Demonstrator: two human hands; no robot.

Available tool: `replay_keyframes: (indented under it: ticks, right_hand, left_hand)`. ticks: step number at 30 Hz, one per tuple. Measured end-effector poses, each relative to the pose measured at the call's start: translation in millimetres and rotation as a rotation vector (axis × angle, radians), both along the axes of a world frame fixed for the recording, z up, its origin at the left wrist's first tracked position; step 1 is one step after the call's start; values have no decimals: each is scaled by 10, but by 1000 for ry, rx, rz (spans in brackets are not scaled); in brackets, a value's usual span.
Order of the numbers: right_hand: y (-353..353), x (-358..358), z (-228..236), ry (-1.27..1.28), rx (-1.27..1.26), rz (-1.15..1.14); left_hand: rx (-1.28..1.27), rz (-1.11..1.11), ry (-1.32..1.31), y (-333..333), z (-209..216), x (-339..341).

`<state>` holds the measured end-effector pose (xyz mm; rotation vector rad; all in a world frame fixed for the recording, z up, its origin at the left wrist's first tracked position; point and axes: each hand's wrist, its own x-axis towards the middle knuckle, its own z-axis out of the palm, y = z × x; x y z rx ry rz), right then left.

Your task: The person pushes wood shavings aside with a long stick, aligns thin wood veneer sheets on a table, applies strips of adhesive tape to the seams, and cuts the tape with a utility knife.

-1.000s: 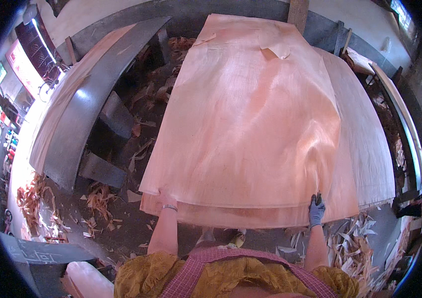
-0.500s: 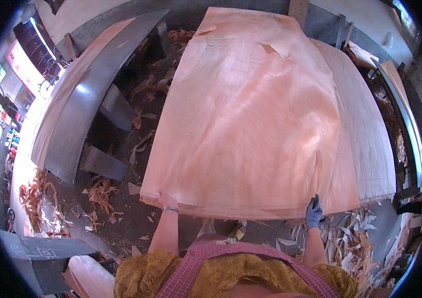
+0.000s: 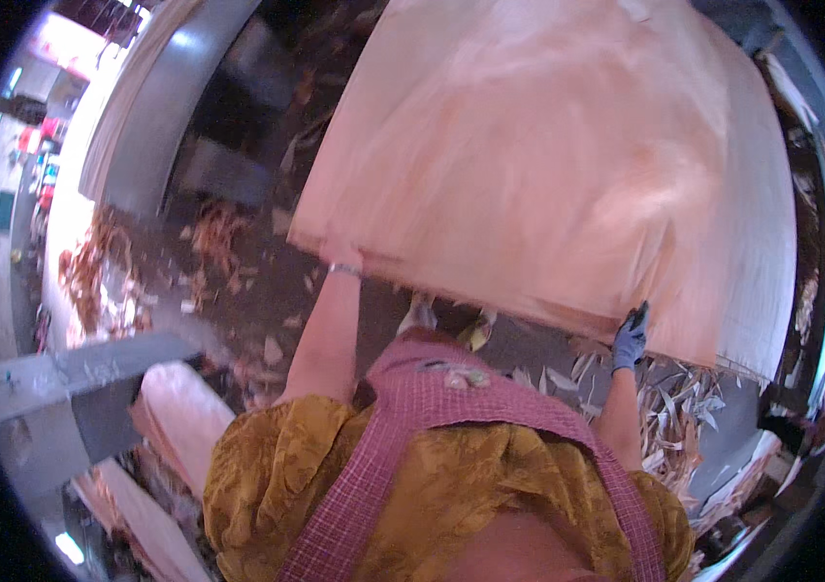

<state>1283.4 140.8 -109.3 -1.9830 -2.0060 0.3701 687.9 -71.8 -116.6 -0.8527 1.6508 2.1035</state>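
A large pinkish wood veneer sheet [image 3: 529,184] lies spread on a stack of similar sheets in front of me. At the left end of its near edge is my left hand [image 3: 342,254], bare with a band at the wrist, closed on the edge; its fingers blur into the wood's colour. Toward the right end of that edge, my right hand [image 3: 631,338] wears a blue-grey glove with dark fingertips. It grips the sheet's edge, and a raised crease runs up the veneer from there. The sheet's far end is cut off by the view.
Left of the stack stands a long grey bench [image 3: 155,116] with veneer on it. Veneer scraps [image 3: 218,238] litter the floor, and more shavings [image 3: 674,417] lie at the right. A grey metal beam [image 3: 92,369] and rolled pale veneer [image 3: 184,417] are at the lower left.
My view has tilted downward and turned, so the stack and both hands appear higher in the picture. Both hands stay at the sheet's near edge, which now slants down to the right.
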Motion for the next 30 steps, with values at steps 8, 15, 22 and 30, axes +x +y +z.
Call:
replay_keyframes:
  ticks: [8,15,22,30]
  right_hand:
    - [-102,37,-171,31,3,34]
    - [-176,-32,-134,-33,-19,40]
    - [-320,-95,-36,-9,-83,-21]
    - [-334,-178,-64,122,-89,-43]
  left_hand:
    - [-394,-227,48,-351,-463,-271]
    - [-729,-377,-16,-604,-941,-612]
    - [-1000,-870,201,-852,-1016,-761]
    - [-1365,-1334,451,-939,-792,-752]
